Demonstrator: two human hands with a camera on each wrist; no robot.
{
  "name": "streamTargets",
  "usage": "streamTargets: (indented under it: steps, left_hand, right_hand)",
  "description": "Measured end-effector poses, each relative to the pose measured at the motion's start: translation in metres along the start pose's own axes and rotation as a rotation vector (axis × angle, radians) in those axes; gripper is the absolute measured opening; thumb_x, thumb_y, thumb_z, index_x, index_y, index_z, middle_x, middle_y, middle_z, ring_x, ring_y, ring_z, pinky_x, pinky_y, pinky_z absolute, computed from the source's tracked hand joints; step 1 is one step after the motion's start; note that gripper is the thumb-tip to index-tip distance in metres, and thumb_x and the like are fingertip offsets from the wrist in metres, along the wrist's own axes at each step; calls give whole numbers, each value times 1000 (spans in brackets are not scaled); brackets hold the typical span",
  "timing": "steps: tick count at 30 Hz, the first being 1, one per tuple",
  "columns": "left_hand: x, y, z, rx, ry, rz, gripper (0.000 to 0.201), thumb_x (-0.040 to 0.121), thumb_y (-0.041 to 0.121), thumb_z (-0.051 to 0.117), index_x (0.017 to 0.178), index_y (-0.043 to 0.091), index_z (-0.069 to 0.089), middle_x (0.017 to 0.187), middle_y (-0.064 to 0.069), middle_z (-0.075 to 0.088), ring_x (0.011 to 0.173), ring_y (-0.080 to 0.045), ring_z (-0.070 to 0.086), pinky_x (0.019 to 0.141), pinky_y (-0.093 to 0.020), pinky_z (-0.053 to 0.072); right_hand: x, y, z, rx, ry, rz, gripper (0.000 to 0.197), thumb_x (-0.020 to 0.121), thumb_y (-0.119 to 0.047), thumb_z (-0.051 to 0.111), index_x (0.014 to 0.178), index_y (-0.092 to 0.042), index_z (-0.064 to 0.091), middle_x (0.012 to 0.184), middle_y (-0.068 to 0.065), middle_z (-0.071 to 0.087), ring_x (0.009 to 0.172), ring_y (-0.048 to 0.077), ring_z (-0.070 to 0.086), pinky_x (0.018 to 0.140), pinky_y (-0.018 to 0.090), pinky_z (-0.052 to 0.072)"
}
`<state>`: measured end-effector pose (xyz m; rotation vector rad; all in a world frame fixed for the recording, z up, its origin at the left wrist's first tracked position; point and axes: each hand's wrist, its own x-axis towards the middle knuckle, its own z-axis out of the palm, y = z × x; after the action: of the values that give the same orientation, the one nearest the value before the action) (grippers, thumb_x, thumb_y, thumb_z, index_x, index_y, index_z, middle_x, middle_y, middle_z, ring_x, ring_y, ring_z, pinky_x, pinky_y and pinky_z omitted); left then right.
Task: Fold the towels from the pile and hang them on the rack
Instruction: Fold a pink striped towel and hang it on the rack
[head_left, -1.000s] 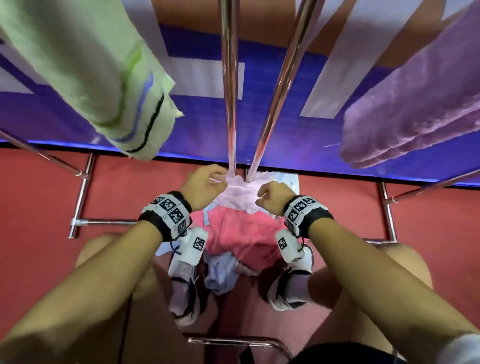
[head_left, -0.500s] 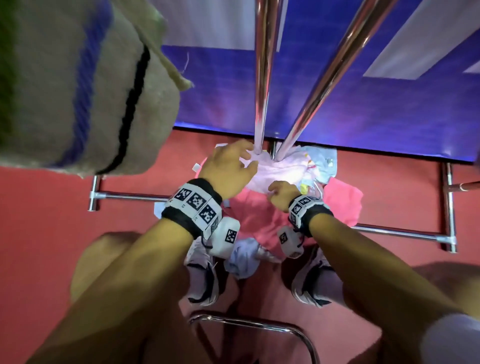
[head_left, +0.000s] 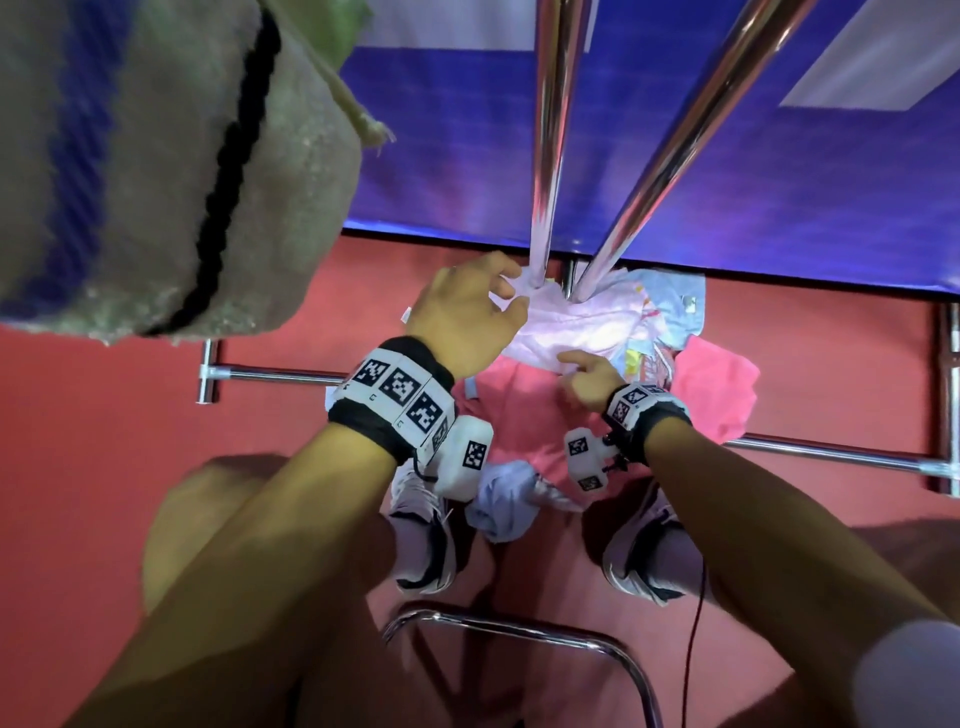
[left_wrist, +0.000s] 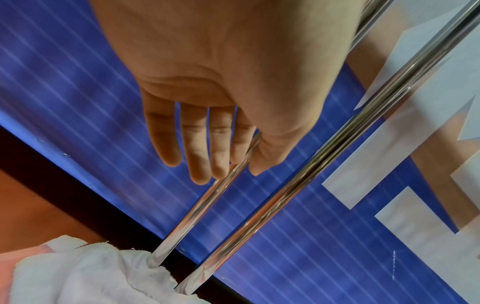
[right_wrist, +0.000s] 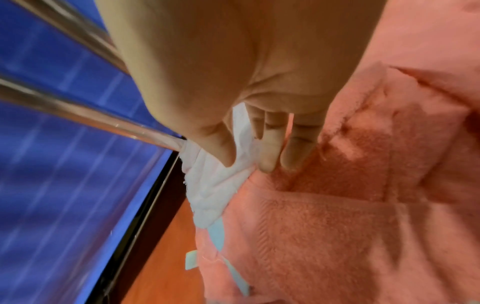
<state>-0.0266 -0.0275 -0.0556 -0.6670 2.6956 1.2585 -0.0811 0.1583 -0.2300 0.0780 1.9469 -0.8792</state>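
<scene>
Change: both hands sit lower over the pile than 1 second ago; the left hand (head_left: 462, 317) has let go of the pale towel's corner, and the head view has dipped nearer the floor.
Left hand: fingers straight and spread, holding nothing, beside 1 chrome rack pole (left_wrist: 207, 201).
Right hand (head_left: 584, 382): thumb and fingers pinch the white towel (head_left: 576, 325).
Towel: atop the pile, on the pink towel (right_wrist: 350, 216), bunched against the feet of 2 poles.
Risk: lifting 1-handed may snag cloth on the poles or drag pink towel along.
Writing: none legible; only square markers on the wrist bands (head_left: 395, 387).
</scene>
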Motion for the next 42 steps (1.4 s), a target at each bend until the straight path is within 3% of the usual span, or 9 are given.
streamTargets:
  steps: [3,6,11,22,25,30,34,37,42]
  left_hand:
    - [3,2,1,-24,6,0,24,87,25,67,110,20,65,86,12,63,72,-20,65,78,-34,55]
    - [4,3,1,-46,-5,-1,23,87,25,67,110,20,65,88,11,64,72,-20,65,77,-35,56]
    - [4,4,-2,-32,-24,-11,23,87,26,67,110,23,65,86,13,62,76,-20,65,81,-35,55]
    - [-12,34,-9,-113,-126,93,44,75,36,76,116,26,64,89,11,66,73,-5,64,79,-25,54]
    - [-27,59,-10,-261,-183,174,37,78,48,66,110,29,66,93,4,72,86,-13,70,82,-25,55]
    - [-47,77,0,-371,-382,309,53,82,60,63,104,13,65,102,-18,68,96,-33,65,89,-55,50]
    - [-51,79,3,-317,-325,332,43,80,59,62,99,21,68,97,0,72,93,-15,65,90,-45,52]
    - [-46,74,-1,-288,-309,315,45,85,59,58,99,19,71,95,-2,74,90,-12,63,92,-50,51]
    - [-50,74,0,0,-185,312,62,85,71,44,70,11,53,60,8,37,57,-10,36,56,-30,32]
  right_hand:
    - [-2,-3,1,61,3,23,46,89,-1,64,134,-9,56,100,13,61,55,17,57,45,20,45]
    - [-1,-6,4,72,19,-21,40,87,-1,69,126,-6,63,102,12,61,42,2,53,41,12,41]
    - [-18,-37,-3,59,86,-101,26,79,8,67,90,-15,70,92,10,63,58,9,55,48,11,44]
    - [-147,-125,-66,-190,142,-465,18,72,-15,85,69,-24,69,61,-9,62,54,4,53,59,20,45]
    - [-196,-136,-77,106,25,-622,22,76,9,76,74,-10,65,67,2,66,64,10,60,63,21,51]
    - [-232,-110,-83,317,65,-765,35,78,26,58,85,-9,62,82,7,69,72,10,65,65,24,55]
    - [-231,-110,-79,94,75,-884,36,77,26,47,95,0,63,92,11,71,82,11,65,71,26,54]
    - [-225,-114,-80,126,35,-885,25,84,18,54,96,-3,60,78,-4,68,71,12,60,67,25,49]
    - [-218,-110,-76,293,-8,-670,29,70,0,60,93,-16,52,82,22,65,72,27,50,58,31,39]
